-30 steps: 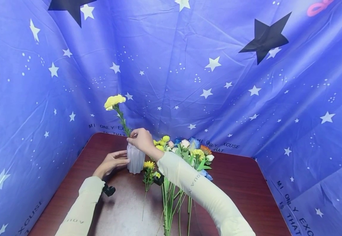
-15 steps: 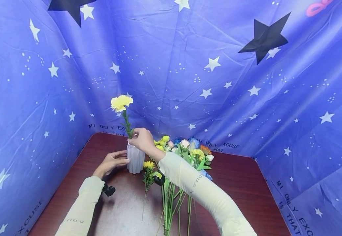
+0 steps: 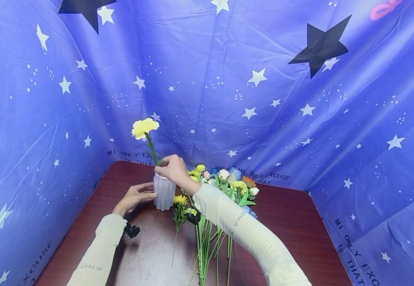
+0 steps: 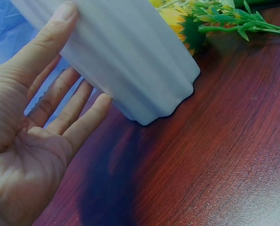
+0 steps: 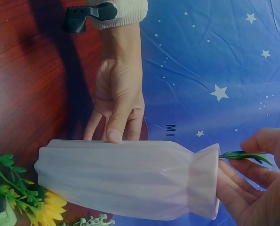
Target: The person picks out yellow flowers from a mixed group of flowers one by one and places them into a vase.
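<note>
A pale, fluted vase [image 3: 164,192] stands upright on the table. My left hand [image 3: 135,198] rests against its left side; in the left wrist view the thumb [image 4: 60,28] touches the vase wall and the other fingers are mostly straight. At the vase mouth, my right hand [image 3: 173,169] pinches the green stem [image 5: 238,156] of a yellow carnation [image 3: 145,128] between thumb and finger. The bloom leans left above the vase. The lower stem is hidden inside the vase. In the right wrist view, some right fingers touch the rim.
Right of the vase lies a short yellow flower sprig [image 3: 180,210]. Further right is a pile of long-stemmed flowers [image 3: 225,178] in several colours, partly under the right forearm. A blue starry cloth [image 3: 207,79] surrounds the dark red table [image 3: 285,222].
The carnation bloom has swung right, then slightly back left and down. My right hand has shifted slightly at the vase mouth. My left hand and the vase stay in place.
</note>
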`<action>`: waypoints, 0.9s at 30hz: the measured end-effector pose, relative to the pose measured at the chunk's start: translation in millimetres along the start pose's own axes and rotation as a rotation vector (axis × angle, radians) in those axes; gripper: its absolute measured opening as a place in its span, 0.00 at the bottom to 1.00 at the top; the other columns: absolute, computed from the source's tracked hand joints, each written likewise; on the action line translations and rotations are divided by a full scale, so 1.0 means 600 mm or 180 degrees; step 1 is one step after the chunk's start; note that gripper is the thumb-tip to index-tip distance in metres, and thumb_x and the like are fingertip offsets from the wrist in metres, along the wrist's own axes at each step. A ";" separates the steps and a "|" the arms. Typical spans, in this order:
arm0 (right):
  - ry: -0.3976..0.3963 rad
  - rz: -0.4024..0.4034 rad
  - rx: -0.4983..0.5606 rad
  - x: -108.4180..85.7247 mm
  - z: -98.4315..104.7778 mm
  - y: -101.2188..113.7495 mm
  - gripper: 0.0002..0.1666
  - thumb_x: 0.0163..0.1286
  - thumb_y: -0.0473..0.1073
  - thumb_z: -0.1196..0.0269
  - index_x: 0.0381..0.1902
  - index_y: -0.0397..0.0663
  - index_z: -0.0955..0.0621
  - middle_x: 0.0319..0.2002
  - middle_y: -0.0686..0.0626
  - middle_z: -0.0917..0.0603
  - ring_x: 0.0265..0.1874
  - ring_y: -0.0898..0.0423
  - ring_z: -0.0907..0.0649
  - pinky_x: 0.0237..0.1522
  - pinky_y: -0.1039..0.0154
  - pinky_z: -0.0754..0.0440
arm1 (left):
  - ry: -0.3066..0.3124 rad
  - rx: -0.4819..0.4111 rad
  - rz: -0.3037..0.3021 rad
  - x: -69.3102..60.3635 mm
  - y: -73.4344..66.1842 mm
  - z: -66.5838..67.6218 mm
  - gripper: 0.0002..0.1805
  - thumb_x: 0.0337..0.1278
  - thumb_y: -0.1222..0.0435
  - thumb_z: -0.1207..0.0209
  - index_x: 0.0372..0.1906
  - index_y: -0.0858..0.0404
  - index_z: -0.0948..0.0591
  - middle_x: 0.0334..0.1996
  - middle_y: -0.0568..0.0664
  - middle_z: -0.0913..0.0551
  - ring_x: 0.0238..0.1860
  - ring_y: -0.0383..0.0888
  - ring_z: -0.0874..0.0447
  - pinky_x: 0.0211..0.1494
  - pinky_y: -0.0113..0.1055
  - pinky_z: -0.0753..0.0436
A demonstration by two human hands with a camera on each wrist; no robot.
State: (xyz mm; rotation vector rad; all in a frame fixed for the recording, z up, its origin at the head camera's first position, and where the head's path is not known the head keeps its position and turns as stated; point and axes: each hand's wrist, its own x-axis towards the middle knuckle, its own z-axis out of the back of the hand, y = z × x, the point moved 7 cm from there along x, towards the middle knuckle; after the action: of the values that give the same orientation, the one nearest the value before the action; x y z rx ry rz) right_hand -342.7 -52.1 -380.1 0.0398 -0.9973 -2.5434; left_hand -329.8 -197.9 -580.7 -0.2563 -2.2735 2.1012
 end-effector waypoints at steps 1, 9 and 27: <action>-0.0011 -0.0001 0.0007 0.000 0.001 -0.001 0.07 0.62 0.44 0.30 0.32 0.47 0.09 0.29 0.51 0.09 0.24 0.61 0.17 0.27 0.73 0.20 | 0.0008 -0.0005 0.0001 0.000 0.000 0.000 0.37 0.62 0.74 0.35 0.73 0.79 0.37 0.67 0.74 0.28 0.50 0.34 0.16 0.61 0.47 0.13; -0.0082 -0.0026 0.0042 0.003 0.003 -0.008 0.05 0.58 0.39 0.28 0.33 0.46 0.10 0.27 0.49 0.10 0.22 0.61 0.19 0.25 0.73 0.22 | 0.0006 -0.0044 0.0002 0.000 0.002 0.000 0.37 0.63 0.74 0.35 0.73 0.80 0.38 0.66 0.73 0.26 0.49 0.33 0.16 0.60 0.43 0.13; 0.0124 -0.0045 -0.0175 0.002 0.000 -0.003 0.06 0.61 0.40 0.25 0.26 0.46 0.10 0.30 0.51 0.09 0.24 0.62 0.23 0.26 0.74 0.27 | -0.0074 0.0061 0.0116 0.000 0.003 -0.001 0.39 0.60 0.71 0.32 0.73 0.77 0.35 0.69 0.73 0.29 0.51 0.35 0.15 0.59 0.41 0.12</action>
State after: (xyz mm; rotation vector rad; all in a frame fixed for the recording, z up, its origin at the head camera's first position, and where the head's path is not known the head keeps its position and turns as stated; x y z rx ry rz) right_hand -344.6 -51.3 -381.2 0.0805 -0.9151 -2.5714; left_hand -329.4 -197.4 -582.3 -0.2762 -2.2772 2.1535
